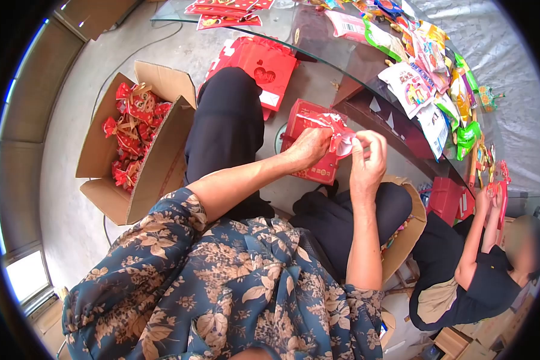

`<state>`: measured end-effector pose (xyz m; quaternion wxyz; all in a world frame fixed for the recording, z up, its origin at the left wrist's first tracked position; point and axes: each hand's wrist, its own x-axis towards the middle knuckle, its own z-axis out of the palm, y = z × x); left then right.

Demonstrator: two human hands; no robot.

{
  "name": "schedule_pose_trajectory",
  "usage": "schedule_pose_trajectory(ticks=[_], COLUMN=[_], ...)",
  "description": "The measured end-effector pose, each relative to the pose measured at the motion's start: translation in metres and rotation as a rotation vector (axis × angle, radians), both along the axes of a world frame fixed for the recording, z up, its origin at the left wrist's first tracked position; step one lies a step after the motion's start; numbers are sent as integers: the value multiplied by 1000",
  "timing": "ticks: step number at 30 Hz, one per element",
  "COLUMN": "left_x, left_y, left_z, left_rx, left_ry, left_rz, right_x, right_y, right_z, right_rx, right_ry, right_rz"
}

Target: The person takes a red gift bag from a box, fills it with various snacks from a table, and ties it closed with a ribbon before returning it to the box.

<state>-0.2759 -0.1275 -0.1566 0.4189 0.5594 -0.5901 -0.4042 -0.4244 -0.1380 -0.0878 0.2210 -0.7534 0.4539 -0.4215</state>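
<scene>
My left hand (309,147) is closed round the neck of a small red gift bag (336,124), whose pale inside shows at the gathered opening. On the other side of that opening, my right hand (369,157) pinches the edge between thumb and fingers. Just below both hands is a red box (314,172) with gold print, partly covered by my left hand and the bag. Whether anything is inside the bag cannot be seen.
An open cardboard box (162,150) of tied red bags (137,114) stands at left. Red paper bags (264,66) are beyond my knee. Snack packets (411,87) cover the glass table (300,45). Another cardboard box (411,231) sits by my right leg. A co-worker (480,270) handles a red bag.
</scene>
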Motion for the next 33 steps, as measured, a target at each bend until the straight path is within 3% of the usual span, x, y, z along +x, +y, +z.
schedule_pose_trajectory(ticks=[2, 6, 11, 13, 14, 17, 18, 21, 24, 26, 27, 29, 31, 33], left_x=[-3, -10, -3, -1, -1, -6, -6, -4, 0, 1, 0, -3, -3, -3], left_y=[2, 0, 6, 7, 7, 4, 4, 4, 2, -3, -5, -10, -10, -8], left_z=[3, -12, 8, 12, 13, -2, -1, 3, 3, -10, -16, -27, -24, -18], left_rx=[5, -103, -35, 128, 209, -18, 19, 84, 102, 177, 227, 321, 420, 448], left_ry=[29, -71, -97, 76, 164, 85, 79, 22, -7, 104, 281, 634, 730, 776], left_rz=[-26, -51, -87, -89, -89, -42, -53, -75, -83, -54, -48, -43, -22, 5], right_x=[-5, -11, -9, -7, -2, -15, -13, -9, 1, -5, -7, -13, -15, -11], right_y=[-7, -17, -12, -11, -7, -13, -11, -6, -3, -5, -6, -2, 6, 11], right_z=[2, -13, -5, -1, 1, -22, -21, -21, -22, -21, -21, -34, -50, -61], right_rx=[32, 18, 54, 87, 105, 233, 148, 13, 60, 196, 264, 497, 665, 871], right_ry=[63, 192, -30, -125, -67, 104, 215, 114, -231, -491, -623, -602, -583, -762], right_rz=[-43, 113, 16, -4, -37, -14, -55, -17, -92, -97, -99, -87, -7, 45])
